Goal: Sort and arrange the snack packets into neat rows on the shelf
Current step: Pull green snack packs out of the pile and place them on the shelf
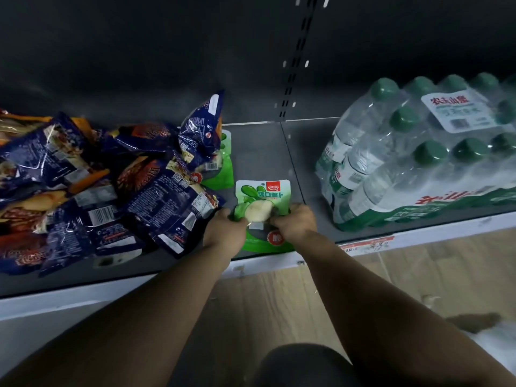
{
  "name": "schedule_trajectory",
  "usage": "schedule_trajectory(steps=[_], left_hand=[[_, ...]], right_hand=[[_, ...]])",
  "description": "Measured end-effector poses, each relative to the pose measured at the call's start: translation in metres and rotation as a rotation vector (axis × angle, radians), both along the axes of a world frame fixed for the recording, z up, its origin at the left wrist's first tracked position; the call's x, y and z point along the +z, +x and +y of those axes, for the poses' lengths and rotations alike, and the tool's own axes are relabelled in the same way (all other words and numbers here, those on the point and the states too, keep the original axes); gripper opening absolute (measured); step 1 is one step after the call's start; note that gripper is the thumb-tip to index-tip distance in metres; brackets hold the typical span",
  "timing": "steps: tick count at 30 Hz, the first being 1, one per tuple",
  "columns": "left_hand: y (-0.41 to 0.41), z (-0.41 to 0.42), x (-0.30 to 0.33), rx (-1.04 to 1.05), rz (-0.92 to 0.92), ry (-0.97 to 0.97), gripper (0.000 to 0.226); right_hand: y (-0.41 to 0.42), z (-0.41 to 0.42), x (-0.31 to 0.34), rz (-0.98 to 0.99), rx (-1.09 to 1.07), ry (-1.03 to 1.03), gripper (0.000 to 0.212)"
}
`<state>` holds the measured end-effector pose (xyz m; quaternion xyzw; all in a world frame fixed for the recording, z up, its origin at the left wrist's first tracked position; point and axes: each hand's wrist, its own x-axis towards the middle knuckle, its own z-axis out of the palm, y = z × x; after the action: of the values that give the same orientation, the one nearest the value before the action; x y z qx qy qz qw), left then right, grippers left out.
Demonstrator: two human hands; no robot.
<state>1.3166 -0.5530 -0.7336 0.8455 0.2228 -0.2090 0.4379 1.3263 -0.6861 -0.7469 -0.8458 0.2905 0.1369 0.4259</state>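
Both hands hold one green snack packet (262, 196) at the front of the shelf (259, 152). The left hand (224, 229) curls round the packet's left edge, the right hand (296, 223) round its right edge, fingers tucked at the sides so the pale picture in the packet's middle shows between them. We note green packaging with a red badge (265, 241) just below the hands, at the shelf's front lip; whether that is the same packet's lower part or a second packet lying under it, we cannot tell, as the hands cover the join.

Behind and left, another green packet (222, 174) lies flat, partly under the blue pile. The pile of dark blue snack packets (106, 191) sprawls over the left half of the shelf, overlapping at many angles; one blue packet (203, 132) stands tilted at the pile's right edge, against the back.

Right of the shelf seam, a shrink-wrapped pack of water bottles (418, 160) with green caps sits well apart from the held packet. A wooden floor (279, 297) shows below the shelf edge.
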Motion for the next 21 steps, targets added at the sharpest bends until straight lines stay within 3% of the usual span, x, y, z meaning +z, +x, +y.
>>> schedule_trajectory(steps=[6,11,18,21], left_hand=[[0.013,0.001,0.009,0.194,0.041,-0.221,0.026],[0.010,0.005,0.032,0.154,-0.048,-0.116,0.029],[-0.008,0.038,0.042,0.088,0.015,-0.046,0.035],[-0.003,0.047,0.031,0.099,0.013,-0.128,0.037]], right_hand=[[0.007,-0.002,0.010,-0.140,-0.101,0.292,0.009],[0.016,0.003,0.018,-0.138,-0.143,0.379,0.012],[0.010,0.017,0.024,-0.046,-0.214,0.484,0.018],[0.005,0.025,0.025,-0.051,-0.205,0.571,0.022]])
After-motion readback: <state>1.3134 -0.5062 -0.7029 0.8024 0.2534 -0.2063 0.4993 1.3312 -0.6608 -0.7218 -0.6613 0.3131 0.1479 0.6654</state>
